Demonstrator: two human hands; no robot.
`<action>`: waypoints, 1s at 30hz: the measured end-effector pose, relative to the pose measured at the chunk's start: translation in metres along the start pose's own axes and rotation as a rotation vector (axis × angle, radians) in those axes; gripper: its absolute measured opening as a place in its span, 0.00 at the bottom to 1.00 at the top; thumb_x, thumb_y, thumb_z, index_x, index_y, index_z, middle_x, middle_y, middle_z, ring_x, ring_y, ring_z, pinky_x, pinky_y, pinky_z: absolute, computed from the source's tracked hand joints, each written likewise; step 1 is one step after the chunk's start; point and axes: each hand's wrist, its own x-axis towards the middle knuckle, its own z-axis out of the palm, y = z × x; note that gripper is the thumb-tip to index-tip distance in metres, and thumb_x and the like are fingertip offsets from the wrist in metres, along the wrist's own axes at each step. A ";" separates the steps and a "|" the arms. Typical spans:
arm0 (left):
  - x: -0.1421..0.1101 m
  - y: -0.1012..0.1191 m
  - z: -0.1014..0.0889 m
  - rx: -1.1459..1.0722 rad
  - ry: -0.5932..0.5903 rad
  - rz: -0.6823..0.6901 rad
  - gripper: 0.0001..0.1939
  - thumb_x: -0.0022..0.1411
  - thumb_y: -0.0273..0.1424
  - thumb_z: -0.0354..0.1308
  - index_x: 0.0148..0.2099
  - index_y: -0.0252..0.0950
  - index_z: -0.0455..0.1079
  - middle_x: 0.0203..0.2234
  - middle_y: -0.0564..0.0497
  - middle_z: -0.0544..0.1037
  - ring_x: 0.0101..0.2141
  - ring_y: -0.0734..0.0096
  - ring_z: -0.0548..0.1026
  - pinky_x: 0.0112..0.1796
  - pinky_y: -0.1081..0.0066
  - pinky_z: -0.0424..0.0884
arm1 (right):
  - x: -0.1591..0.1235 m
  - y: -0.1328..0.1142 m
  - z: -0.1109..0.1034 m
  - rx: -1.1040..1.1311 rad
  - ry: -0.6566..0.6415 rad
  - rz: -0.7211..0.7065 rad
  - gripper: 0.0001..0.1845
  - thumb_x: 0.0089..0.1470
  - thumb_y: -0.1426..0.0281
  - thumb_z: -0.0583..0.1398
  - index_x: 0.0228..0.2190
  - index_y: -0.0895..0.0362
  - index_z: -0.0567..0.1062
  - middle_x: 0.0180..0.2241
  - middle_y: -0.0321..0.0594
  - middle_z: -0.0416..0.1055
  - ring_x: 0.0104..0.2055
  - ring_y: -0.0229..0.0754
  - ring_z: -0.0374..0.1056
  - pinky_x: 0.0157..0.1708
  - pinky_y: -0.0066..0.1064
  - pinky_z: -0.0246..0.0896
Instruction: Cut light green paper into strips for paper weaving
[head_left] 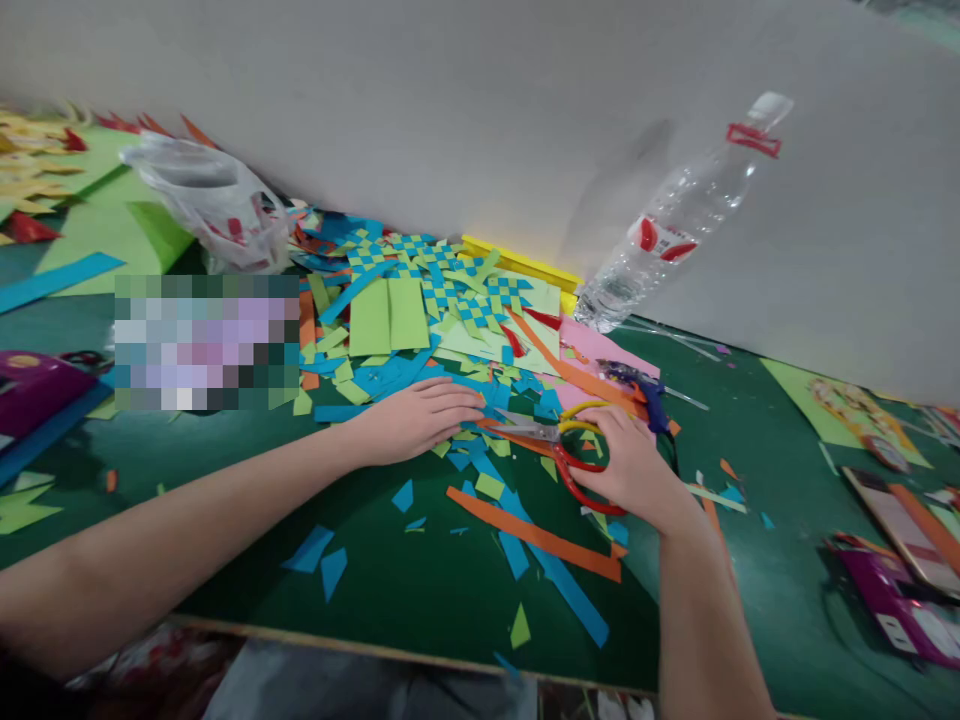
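Note:
My right hand point(626, 455) is closed around a pair of scissors point(536, 431) with one yellow and one red handle loop. The blades are parted and point left, over blue and orange paper strips. My left hand point(424, 415) lies stretched out with its fingertips beside the blade tips, over blue paper point(390, 378); its thumb is hidden. Below the hands an orange paper strip point(536, 533) and a long blue strip point(566, 590) lie among small scraps. Behind them are folded green paper point(388, 318) and woven blue-and-green paper pieces point(409, 258).
A clear plastic bottle point(679, 220) leans against the grey wall at the right back. At left stand a plastic bag point(214, 205) and a blurred-out patch. A blue glue gun point(652, 400) lies beyond my right hand. A phone point(896, 525) and purple item point(892, 600) lie far right.

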 end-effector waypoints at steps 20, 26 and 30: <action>-0.001 -0.001 0.003 -0.080 -0.167 -0.077 0.24 0.73 0.34 0.41 0.68 0.40 0.49 0.65 0.51 0.58 0.65 0.70 0.54 0.66 0.62 0.42 | 0.000 0.008 -0.004 0.069 0.037 0.009 0.23 0.48 0.64 0.64 0.47 0.51 0.68 0.50 0.46 0.69 0.53 0.55 0.64 0.52 0.51 0.58; -0.001 0.000 0.002 -0.073 -0.184 -0.086 0.24 0.73 0.34 0.41 0.68 0.40 0.49 0.65 0.51 0.58 0.65 0.69 0.54 0.65 0.61 0.43 | 0.001 0.004 0.001 0.051 0.004 -0.009 0.25 0.48 0.62 0.64 0.48 0.52 0.67 0.50 0.47 0.68 0.53 0.56 0.64 0.51 0.51 0.59; 0.000 0.000 0.000 -0.085 -0.196 -0.080 0.24 0.73 0.33 0.40 0.68 0.39 0.49 0.65 0.50 0.59 0.65 0.70 0.53 0.65 0.62 0.43 | 0.003 0.001 0.004 0.056 -0.001 -0.024 0.26 0.48 0.62 0.65 0.48 0.52 0.67 0.51 0.47 0.68 0.53 0.55 0.64 0.52 0.49 0.60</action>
